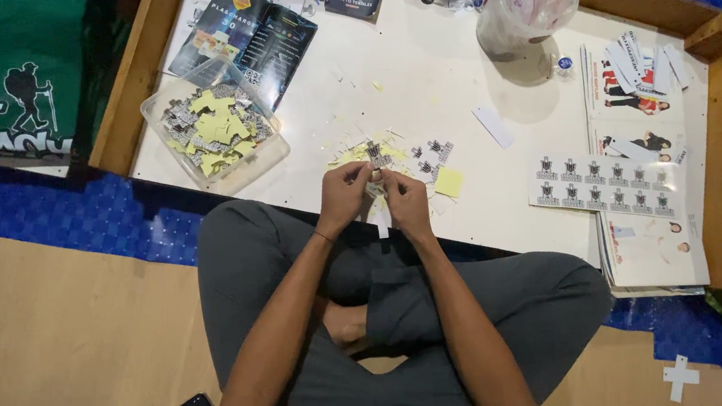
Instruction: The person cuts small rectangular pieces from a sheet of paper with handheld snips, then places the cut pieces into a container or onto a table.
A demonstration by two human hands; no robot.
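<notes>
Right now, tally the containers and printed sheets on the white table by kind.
Clear plastic tubs of cut stickers: 1
Clear round jars: 1
Uncut sticker sheets: 1
Dark brochures at the top edge: 2
Total: 5
Both hands pinch one small sticker piece over the loose pile.

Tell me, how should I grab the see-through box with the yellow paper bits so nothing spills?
Take the clear plastic box by its two long side walls, one hand on each, coming down from above. It lies open and tilted across the white table's front left corner, so its rim is free all round. Keep it level; the yellow and printed pieces lie loose inside.
</notes>
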